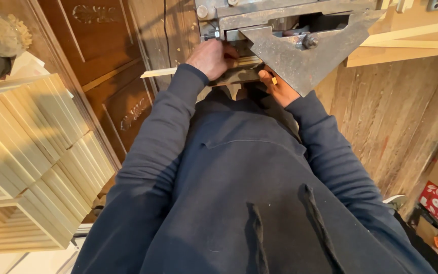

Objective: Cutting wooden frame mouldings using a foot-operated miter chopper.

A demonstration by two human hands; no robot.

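Note:
My left hand (212, 57) is closed over a thin pale wooden strip (159, 72), pressing it against the metal machine (285, 25) at the top of the view. The strip's free end sticks out to the left of that hand. My right hand (278, 88) reaches under the machine's grey triangular metal plate (300, 58), fingers curled around the strip's other side; part of this hand is hidden by the plate. Both arms wear dark blue sleeves, and my dark sweatshirt fills the lower middle of the view.
Stacks of pale wooden slats (31, 162) fill the left side. A dark carved wooden panel (107, 61) lies behind the left arm. Worn floorboards (396, 127) run on the right, with cardboard boxes and a red package (437, 200) at the far right edge.

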